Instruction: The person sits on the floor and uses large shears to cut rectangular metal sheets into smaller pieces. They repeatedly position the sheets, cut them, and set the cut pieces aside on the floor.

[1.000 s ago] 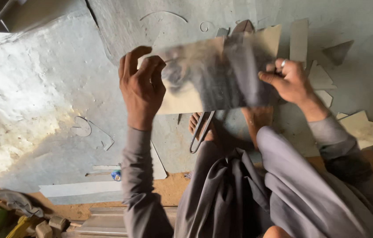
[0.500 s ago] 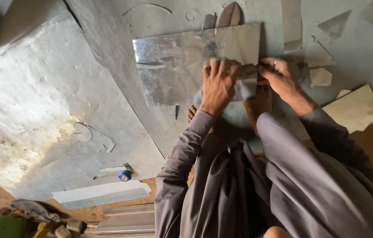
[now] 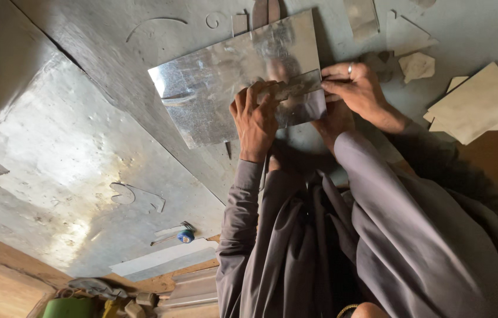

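— Shiny sheet metal, is that what the person is working on?
— Yes, a square galvanized sheet (image 3: 225,88) is lying flat on a much larger metal sheet (image 3: 72,147) spread over the floor. A narrower metal strip (image 3: 296,88) is lying across the square's near right corner.
— What is the left hand doing?
— The left hand (image 3: 255,118) is pressing down on the strip, fingers curled together over its left end.
— And the right hand?
— The right hand (image 3: 357,91) is pinching the strip's right end, thumb and fingers closed on its edge; a ring is showing on one finger.
— Anything nearby?
— Pale offcuts (image 3: 475,103) are lying to the right, well apart from the hands. A small blue-handled tool (image 3: 185,235) is resting near the big sheet's lower edge, beside a long white strip (image 3: 163,259).
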